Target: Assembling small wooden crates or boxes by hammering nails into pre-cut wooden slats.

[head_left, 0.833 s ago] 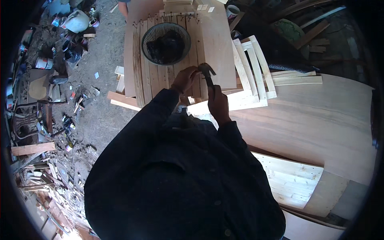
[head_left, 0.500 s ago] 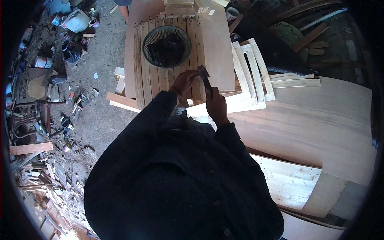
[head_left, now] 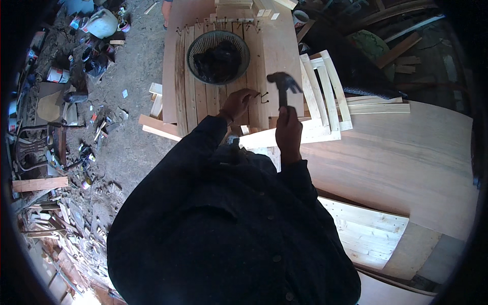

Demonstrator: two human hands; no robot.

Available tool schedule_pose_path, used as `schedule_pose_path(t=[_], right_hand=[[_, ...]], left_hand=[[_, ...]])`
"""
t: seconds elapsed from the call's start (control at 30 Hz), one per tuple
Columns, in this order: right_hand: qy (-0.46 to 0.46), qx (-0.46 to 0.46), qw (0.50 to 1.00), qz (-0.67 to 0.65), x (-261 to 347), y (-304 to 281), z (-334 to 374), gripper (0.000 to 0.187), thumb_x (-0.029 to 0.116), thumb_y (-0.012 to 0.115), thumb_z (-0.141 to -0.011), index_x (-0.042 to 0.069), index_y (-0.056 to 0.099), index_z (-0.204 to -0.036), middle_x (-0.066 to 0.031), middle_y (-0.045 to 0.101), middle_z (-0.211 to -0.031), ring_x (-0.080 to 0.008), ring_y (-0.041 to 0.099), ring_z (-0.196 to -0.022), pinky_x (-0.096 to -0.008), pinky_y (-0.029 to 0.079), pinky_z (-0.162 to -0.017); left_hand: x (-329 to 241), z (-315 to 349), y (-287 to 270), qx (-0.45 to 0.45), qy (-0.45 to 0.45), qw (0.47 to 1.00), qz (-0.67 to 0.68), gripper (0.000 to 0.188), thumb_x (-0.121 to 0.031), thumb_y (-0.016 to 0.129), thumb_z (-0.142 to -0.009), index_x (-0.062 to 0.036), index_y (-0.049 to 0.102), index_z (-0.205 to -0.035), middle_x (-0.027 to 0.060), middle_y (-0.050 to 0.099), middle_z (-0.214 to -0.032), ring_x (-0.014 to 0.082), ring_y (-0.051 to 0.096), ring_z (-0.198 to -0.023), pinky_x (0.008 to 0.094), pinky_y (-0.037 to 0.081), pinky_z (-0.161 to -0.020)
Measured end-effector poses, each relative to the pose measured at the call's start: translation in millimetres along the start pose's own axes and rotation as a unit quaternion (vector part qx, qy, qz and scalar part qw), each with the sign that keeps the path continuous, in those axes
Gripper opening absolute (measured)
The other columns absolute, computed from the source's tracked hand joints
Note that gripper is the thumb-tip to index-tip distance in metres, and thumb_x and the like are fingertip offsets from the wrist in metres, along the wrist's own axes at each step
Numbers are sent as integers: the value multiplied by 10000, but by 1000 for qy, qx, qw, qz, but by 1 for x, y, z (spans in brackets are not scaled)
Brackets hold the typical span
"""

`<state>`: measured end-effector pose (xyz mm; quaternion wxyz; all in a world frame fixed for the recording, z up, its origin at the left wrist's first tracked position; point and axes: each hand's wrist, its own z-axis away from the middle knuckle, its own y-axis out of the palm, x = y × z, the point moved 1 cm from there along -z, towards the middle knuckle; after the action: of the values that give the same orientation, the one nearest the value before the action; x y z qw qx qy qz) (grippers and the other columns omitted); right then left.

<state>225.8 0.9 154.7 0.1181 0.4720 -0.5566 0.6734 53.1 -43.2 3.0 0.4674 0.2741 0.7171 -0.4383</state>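
My right hand (head_left: 289,133) is wrapped around the handle of a claw hammer (head_left: 283,94). The dark hammer head is raised to the right of several wooden slats (head_left: 202,104) lying side by side. Over the near part of the slats, my left hand (head_left: 237,103) has its fingers pinched together; what they hold, if anything, is too small to make out. Right beside those fingertips, two nails (head_left: 265,101) stick up from the rightmost slat. Farther up the slats sits a round plastic basket (head_left: 191,68) with a black plastic bag (head_left: 219,62) inside.
More nails (head_left: 225,21) stand in a row along the slats' far end. Pale wooden frames (head_left: 325,91) lean at the right, near a large plywood sheet (head_left: 386,147). Scrap wood and containers litter the floor on the left. Part of another person's leg shows at the top.
The hammer has swung up and right, away from my left fingertips, with my right hand. Two nails now show beside my left hand. The whole view has shifted slightly.
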Motion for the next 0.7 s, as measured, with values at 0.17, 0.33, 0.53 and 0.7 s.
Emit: schedule_pose_path(t=[0.17, 0.33, 0.53, 0.7], right_hand=[[-79, 11, 996, 42, -36, 18, -1, 198, 237, 476, -972, 43, 514, -977, -228, 588, -648, -435, 605, -608, -486, 440, -482], [22, 62, 998, 11, -63, 18, 42, 229, 254, 477, -966, 37, 539, -1005, -257, 621, -771, -454, 616, -747, -489, 483, -594], [88, 11, 995, -54, -61, 3, 65, 230, 232, 469, -977, 23, 561, -955, -72, 533, -569, -167, 542, -491, -332, 417, -460], [79, -13, 995, -62, -69, -3, 68, 232, 226, 472, -977, 13, 564, -955, -58, 527, -561, -142, 526, -483, -309, 402, -451]], left_hand=[[-36, 2, -12, -9, -42, 999, 1, 202, -39, 510, -921, -51, 622, -1089, 141, 669, -1037, 289, 654, -963, 356, 528, -823], [-108, -15, -75, -107, 85, 990, -17, 165, -64, 526, -906, -40, 627, -1034, 155, 670, -976, 311, 660, -862, 387, 530, -741], [-7, -83, -124, 29, -80, 946, -312, 196, -102, 579, -811, -3, 619, -976, 201, 656, -958, 401, 627, -889, 475, 509, -793], [44, -93, -111, 78, -69, 886, -452, 207, -168, 603, -819, -15, 632, -956, 225, 641, -961, 405, 611, -934, 482, 497, -815]])
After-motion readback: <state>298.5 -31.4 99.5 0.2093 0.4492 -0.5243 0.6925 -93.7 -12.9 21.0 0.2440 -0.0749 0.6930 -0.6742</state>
